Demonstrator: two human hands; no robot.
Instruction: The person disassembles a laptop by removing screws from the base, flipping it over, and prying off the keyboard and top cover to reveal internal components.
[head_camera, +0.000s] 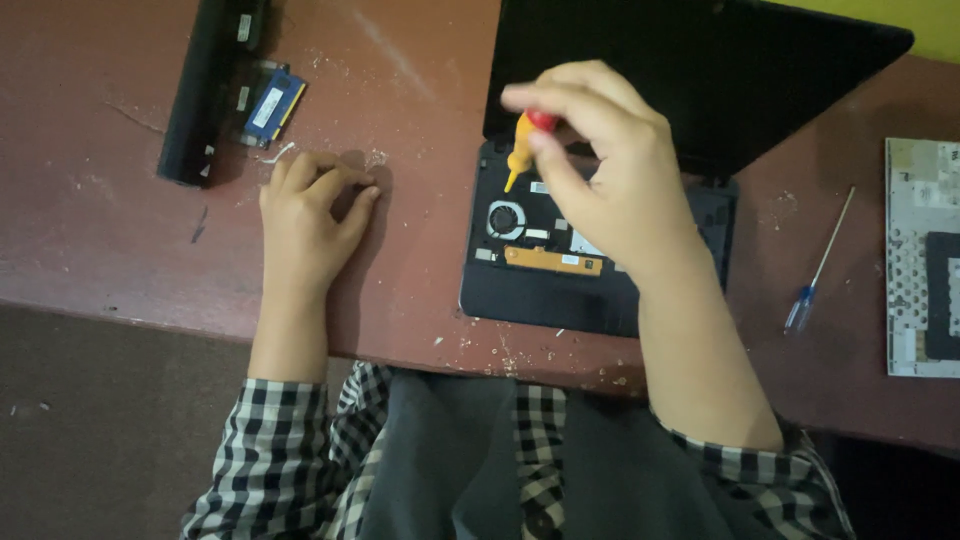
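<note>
At the far left I saw a long black battery bar (208, 90) lying on the dusty reddish-brown surface (100, 230), with a small blue memory card (273, 103) touching its right side. Just below the card my left hand (310, 215) rested on the surface, its grip curled with the fingertips pinched together near some white crumbs; I could not tell whether it held anything. Further right lay the opened black laptop (560, 270), keyboard removed, its round fan and an orange strip showing inside the base, the dark screen tilted back behind it. My right hand (610, 170) hovered over that base, its grip clenched around a small screwdriver with a yellow handle and red cap (524, 140); the tool sat at the left edge of the grip, between thumb and fingertips, angled down-left toward the fan. Well apart on the right lay a thin blue-handled screwdriver (818, 268), and beside it a pale grey keyboard panel (920, 260) at the frame's edge.
</note>
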